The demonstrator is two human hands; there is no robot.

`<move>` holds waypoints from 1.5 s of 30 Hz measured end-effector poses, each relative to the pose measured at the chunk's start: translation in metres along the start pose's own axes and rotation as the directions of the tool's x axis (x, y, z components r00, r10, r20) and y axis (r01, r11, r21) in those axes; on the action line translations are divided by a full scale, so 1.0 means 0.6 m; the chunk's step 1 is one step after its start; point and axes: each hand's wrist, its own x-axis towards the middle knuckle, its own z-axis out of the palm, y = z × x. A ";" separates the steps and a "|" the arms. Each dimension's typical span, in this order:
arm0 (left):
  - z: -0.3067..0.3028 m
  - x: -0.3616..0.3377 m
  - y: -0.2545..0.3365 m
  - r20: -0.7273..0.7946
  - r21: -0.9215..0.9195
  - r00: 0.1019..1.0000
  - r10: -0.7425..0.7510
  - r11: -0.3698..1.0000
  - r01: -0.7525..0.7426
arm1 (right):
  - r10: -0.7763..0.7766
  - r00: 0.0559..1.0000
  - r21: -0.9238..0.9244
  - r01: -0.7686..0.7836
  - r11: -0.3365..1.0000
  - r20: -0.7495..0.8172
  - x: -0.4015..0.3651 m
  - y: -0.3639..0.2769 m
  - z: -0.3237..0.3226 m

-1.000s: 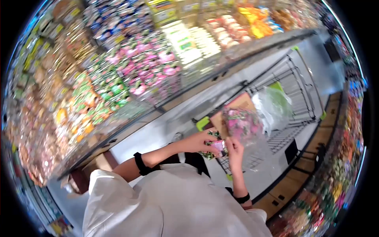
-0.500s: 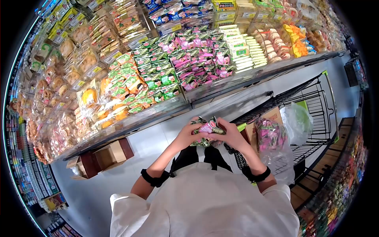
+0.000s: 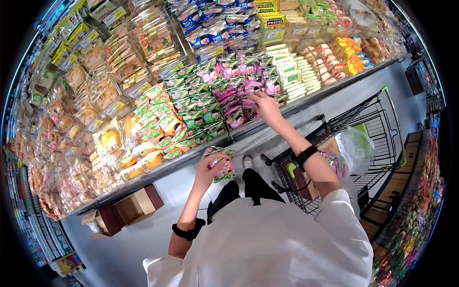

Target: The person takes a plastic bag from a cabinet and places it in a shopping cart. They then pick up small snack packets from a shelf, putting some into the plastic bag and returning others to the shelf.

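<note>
My left hand [image 3: 209, 168] is closed round a pink-and-green snack packet [image 3: 224, 171], held in front of the shelf edge, above my legs. Further up and to the right, my right hand [image 3: 267, 109] reaches over the shelf lip into the row of pink-and-green snack packets [image 3: 234, 91]. Its bent fingers close on a packet at the right side of that row; the fingertips partly cover it. Green snack packets [image 3: 203, 107] lie directly left of the row, and pale wrapped bars [image 3: 289, 71] stand to its right.
A black wire shopping cart [image 3: 377, 143] stands at my right, holding a carton and clear plastic bags [image 3: 355, 148]. An open cardboard box [image 3: 131, 210] lies on the floor under the shelf at left. The shelf's front edge [image 3: 184, 165] runs slantwise before me.
My hands have parted. The right one has moved up and forward to the shelf packets, while the left has shifted left with a packet in it. My view has turned slightly.
</note>
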 end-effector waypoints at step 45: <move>0.083 0.119 -0.027 0.060 0.025 0.983 -0.171 0.985 0.170 | 0.121 0.991 0.488 -0.134 0.863 0.058 -0.036 0.039 -0.102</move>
